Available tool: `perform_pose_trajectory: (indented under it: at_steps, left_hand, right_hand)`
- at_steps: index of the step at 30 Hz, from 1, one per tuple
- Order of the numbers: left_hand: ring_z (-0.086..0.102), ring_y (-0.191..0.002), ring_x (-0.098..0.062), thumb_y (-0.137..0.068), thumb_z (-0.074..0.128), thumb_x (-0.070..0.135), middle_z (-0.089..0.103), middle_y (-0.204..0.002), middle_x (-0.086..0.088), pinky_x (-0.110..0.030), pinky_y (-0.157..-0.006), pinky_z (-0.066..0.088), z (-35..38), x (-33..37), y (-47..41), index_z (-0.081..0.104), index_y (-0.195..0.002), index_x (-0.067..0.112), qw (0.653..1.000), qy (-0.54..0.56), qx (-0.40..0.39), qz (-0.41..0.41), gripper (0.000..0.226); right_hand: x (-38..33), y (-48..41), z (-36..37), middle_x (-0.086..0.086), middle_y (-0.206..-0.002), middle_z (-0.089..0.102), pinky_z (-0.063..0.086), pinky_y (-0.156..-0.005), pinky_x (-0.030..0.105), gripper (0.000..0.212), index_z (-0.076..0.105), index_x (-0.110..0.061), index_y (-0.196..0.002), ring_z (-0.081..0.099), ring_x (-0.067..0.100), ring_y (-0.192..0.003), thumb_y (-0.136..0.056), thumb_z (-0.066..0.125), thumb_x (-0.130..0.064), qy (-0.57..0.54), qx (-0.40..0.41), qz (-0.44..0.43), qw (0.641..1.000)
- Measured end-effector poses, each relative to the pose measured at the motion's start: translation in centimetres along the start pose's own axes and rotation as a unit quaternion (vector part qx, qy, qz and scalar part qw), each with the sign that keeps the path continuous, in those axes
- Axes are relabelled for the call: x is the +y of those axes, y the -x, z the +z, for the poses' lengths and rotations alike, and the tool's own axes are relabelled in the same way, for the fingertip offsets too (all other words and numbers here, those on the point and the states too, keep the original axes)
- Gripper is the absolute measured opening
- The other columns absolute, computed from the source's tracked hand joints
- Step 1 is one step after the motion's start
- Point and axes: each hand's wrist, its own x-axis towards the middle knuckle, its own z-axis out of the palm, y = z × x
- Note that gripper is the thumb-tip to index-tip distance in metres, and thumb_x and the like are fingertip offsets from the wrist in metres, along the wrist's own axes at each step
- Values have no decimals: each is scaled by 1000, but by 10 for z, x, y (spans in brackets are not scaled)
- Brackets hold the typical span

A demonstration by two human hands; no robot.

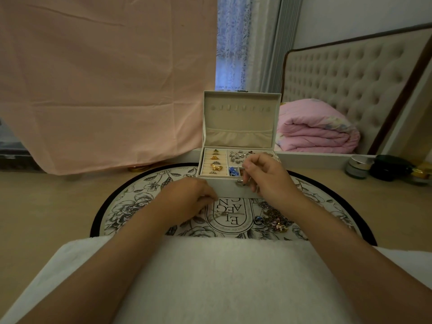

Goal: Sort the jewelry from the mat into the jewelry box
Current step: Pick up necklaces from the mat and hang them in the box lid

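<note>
A cream jewelry box (224, 187) stands open at the far side of the round floral mat (131, 197), lid upright. Gold rings (216, 163) fill its left slots, silver pieces (237, 155) lie in the back compartment, and a blue piece (233, 171) sits in a front one. My right hand (266, 175) hovers over the box's front right, fingers curled and pinching a small silver piece. My left hand (189, 197) rests on the mat before the box, fingertips curled at a thin chain (224, 215). A heap of necklaces and pendants (273, 218) lies on the mat below my right wrist.
A white towel (210, 277) covers my lap at the mat's near edge. Pink cloth (105, 78) hangs at the left. A folded pink quilt (313, 132) lies behind the box at the right. A small jar (356, 167) and dark containers (388, 167) stand far right.
</note>
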Motion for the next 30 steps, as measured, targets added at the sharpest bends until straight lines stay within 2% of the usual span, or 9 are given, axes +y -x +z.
perform_pose_trajectory:
  at_steps: [4, 7, 10, 13, 17, 20, 24, 27, 30]
  left_hand:
    - [57, -94, -2, -92, 65, 39, 64, -104, 17, -26, -77, 50, 17, -2, 0, 74, -103, 35, 999, -12, 20, 22, 15]
    - [55, -92, -6, -95, 59, 34, 61, -99, 13, -19, -63, 38, 21, -5, 1, 70, -97, 26, 997, -60, 41, 35, 14]
    - [54, -91, -12, -99, 50, 29, 59, -101, 9, -28, -72, 48, 21, -13, 4, 64, -101, 22, 993, -108, 37, 4, 16]
    - [55, -89, -13, -101, 45, 28, 61, -100, 7, -31, -78, 50, 13, -23, 6, 60, -105, 24, 993, -103, 29, -59, 16]
    - [56, -90, -15, -100, 46, 29, 62, -99, 6, -31, -75, 49, 8, -29, 8, 61, -105, 26, 991, -107, 24, -82, 15]
    - [55, -92, -17, -98, 47, 29, 61, -99, 5, -31, -74, 46, 6, -31, 10, 63, -104, 25, 986, -137, 16, -98, 18]
    - [54, -98, -15, -94, 54, 31, 61, -103, 6, -32, -81, 50, 1, -19, 6, 68, -103, 27, 993, -84, 69, -54, 17]
    - [52, -102, -8, -93, 60, 39, 61, -107, 13, -31, -86, 49, 4, -3, 2, 70, -106, 34, 999, -26, 37, 7, 18]
    - [53, -99, -5, -90, 63, 46, 61, -104, 16, -30, -81, 49, 13, 3, 3, 72, -106, 38, 1000, -21, 2, 23, 20]
  right_hand:
    - [5, -1, 1, -5, -68, 64, 40, -46, 22, 15, 61, -16, -92, 47, 8, -47, -103, 52, -19, 6, -36, -4, 999]
    - [7, -1, 1, -4, -72, 66, 40, -50, 17, 13, 63, -18, -93, 49, -1, -49, -102, 55, -22, 46, -33, -18, 998]
    - [9, 0, 0, -3, -77, 65, 41, -56, 13, 11, 64, -16, -96, 56, -6, -56, -101, 56, -21, 97, -27, -26, 995]
    - [18, -1, 1, -1, -82, 66, 50, -67, 26, 8, 65, -23, -95, 60, 9, -72, -99, 59, -25, 176, -35, -15, 984]
    - [25, 3, 0, -10, -89, 64, 44, -67, 20, 6, 67, -26, -96, 59, 5, -80, -98, 61, -25, 293, -91, 0, 952]
    - [27, 4, 0, -11, -95, 66, 46, -72, 16, 9, 72, -26, -98, 60, 5, -86, -96, 64, -23, 380, -137, 7, 915]
    - [20, 3, 2, -8, -114, 66, 50, -92, 27, 24, 73, -30, -115, 60, 11, -102, -94, 64, -24, 476, -176, -9, 862]
    - [15, 5, 8, -10, -117, 64, 50, -93, 33, 25, 73, -34, -117, 57, 12, -107, -94, 64, -32, 508, -177, -98, 838]
    - [18, 7, 16, -10, -109, 65, 51, -89, 37, 21, 76, -34, -110, 57, 12, -104, -93, 65, -39, 494, -199, -142, 834]
